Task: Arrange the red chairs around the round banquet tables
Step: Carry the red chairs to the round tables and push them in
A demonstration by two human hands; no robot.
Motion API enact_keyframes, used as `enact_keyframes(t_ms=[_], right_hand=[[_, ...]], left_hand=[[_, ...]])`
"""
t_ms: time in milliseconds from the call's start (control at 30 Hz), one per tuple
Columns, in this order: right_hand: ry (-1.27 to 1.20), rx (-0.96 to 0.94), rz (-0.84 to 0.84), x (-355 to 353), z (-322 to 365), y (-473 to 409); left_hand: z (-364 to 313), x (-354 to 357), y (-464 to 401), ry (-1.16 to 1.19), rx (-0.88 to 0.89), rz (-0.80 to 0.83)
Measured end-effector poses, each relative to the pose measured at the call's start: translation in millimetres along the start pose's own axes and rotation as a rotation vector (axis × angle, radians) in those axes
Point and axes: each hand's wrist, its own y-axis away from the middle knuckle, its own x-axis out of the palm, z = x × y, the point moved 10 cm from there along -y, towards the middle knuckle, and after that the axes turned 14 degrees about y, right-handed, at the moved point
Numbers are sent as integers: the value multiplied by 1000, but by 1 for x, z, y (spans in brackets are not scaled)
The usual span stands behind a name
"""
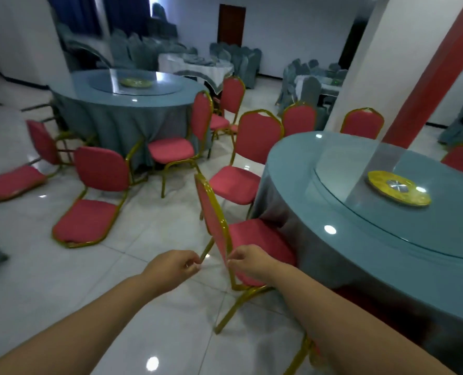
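A: so what's being held up close?

B: nothing by the left hand (170, 269), fingers curled just beside the chair (225, 231). Its back edge is pinched by the right hand (248, 262).

A: and where's it parked?

B: seat tucked against the near table (360, 239). More chairs (97, 190) are scattered, some tipped, by the far table (133, 104).

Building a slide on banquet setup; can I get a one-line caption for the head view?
Both hands reach for the nearest red chair beside the round table.
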Motion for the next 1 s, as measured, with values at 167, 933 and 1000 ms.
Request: enact_keyframes(t_ms=[167, 933, 1000], right_hand=[[-122, -32, 125, 23, 77, -56], [-47, -278, 323, 3, 280, -416], [-21, -294, 333, 11, 299, -439]], left_hand=[[73, -71, 6, 79, -92, -79], [294, -291, -127, 325, -481, -521], [317, -297, -128, 341, -526, -536]])
